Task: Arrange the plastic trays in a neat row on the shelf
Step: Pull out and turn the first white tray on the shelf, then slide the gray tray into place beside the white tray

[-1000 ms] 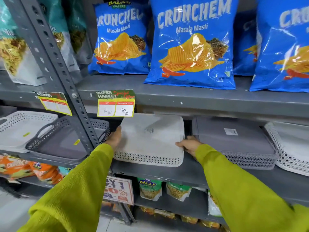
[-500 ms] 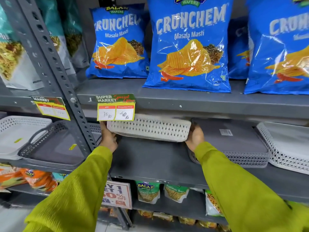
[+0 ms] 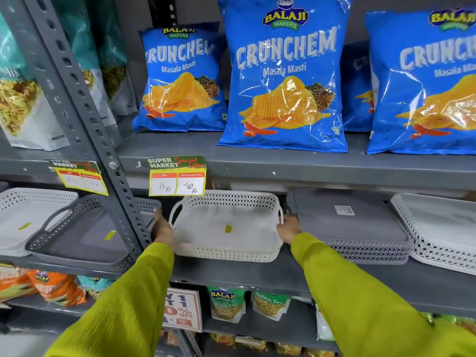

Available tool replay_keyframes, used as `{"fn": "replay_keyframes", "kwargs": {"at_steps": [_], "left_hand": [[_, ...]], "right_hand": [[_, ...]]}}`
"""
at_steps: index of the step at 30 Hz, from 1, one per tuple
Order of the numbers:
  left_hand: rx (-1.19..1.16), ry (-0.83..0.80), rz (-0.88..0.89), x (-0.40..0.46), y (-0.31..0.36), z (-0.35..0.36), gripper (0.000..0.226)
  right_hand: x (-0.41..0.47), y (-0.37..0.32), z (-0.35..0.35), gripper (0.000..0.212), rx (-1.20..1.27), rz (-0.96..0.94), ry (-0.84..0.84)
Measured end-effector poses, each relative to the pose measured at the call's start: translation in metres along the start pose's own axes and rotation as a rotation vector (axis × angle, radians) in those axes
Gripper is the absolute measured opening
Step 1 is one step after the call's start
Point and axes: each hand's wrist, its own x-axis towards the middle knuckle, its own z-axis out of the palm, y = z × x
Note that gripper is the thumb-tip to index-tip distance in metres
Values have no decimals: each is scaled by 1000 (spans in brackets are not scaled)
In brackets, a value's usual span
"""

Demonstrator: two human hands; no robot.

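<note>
A white perforated plastic tray (image 3: 226, 253) sits right side up on the grey middle shelf (image 3: 244, 274), with a small yellow sticker inside. My left hand (image 3: 162, 229) grips its left side by the handle. My right hand (image 3: 288, 225) holds its right handle. To the right lies a grey tray (image 3: 353, 225) upside down, and past it a white tray (image 3: 438, 228) tilted against it. Left of the upright post, a dark grey tray (image 3: 85, 243) overlaps a white tray (image 3: 28, 217).
A slanted grey perforated post (image 3: 85, 119) crosses in front of the left trays. A yellow price tag (image 3: 177, 180) hangs from the upper shelf edge just above the held tray. Blue chip bags (image 3: 283, 81) stand on the shelf above, snack packets below.
The white tray lay upside down a second ago. Both hands lifted it, turned it over, and it now rests right side up on the shelf.
</note>
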Motion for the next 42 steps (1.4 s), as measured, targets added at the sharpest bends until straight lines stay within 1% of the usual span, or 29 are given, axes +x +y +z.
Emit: {"fn": "replay_keyframes", "kwargs": {"at_steps": [1,2,5,7,8,10,11,13,14,15,17,19,21,23,25,26,28,30,31,32,33,36,38,39,40,41,42], "left_hand": [[118,2,13,1,-1,-1,85],[251,1,28,7,-4,-2,78],[536,-5,128,-4,-6,-1,45],[709,58,201,-12,-5,4,37],[734,81,222,-17,-5,6,40],[747,127,321,-24,-4,13,56],[849,156,401,-28,-1,18,64],[1070,157,632,-43,2,38,67],[1096,114,738,-52,-1,54,65],[1062,40,812,-64,-5,73,62],[961,-133,884,-90,-18,111,60],[861,-311,917,-120,-34,146,54],[859,-473,886,-145,-51,176,47],[890,-592,823,-169,-70,205,39],[972,-677,723,-183,-88,227,33],[1001,-697,671,-187,-97,236,35],[1028,-677,603,-187,-107,250,47],[1039,-590,546,-178,-116,264,71],[1026,-536,472,-172,-120,268,82],[988,-507,392,-161,-125,273,86],[943,-507,339,-149,-132,279,85],[851,-473,318,-147,-135,280,79],[762,-467,273,-106,-153,292,85],[713,-449,236,-121,-150,285,90],[628,-442,185,-140,-145,279,88],[556,-448,172,-154,-140,276,76],[487,-445,173,-176,-135,270,58]], "right_hand": [[-10,-4,-1,35,-66,7,3],[-13,-5,1,36,-112,6,2],[-17,-10,3,38,-192,28,20],[-19,-11,3,36,-210,12,49],[-20,-11,2,34,-208,-9,76],[-24,-11,-4,29,-179,-52,155],[-26,-12,-11,26,-160,-69,199],[-31,-14,-29,22,-140,-117,292],[-33,-14,-42,21,-141,-145,340],[-34,-11,-56,20,-148,-167,381],[-33,-2,-83,21,-214,-194,435],[-32,13,-113,20,-319,-225,467],[-32,28,-142,21,-372,-217,476],[-29,47,-177,27,-431,-149,450],[-19,68,-210,41,-464,-63,415],[-15,77,-226,52,-473,-21,397],[-5,96,-249,73,-461,41,355],[3,107,-268,87,-431,76,290],[4,108,-276,91,-407,113,264],[5,108,-283,91,-392,155,241],[7,109,-288,88,-388,181,212],[12,109,-294,81,-383,205,61],[14,112,-290,76,-412,198,-16],[16,114,-288,71,-425,202,-28],[18,116,-288,67,-421,200,-27],[19,114,-288,63,-406,208,-28],[20,117,-289,57,-379,202,-31]]}}
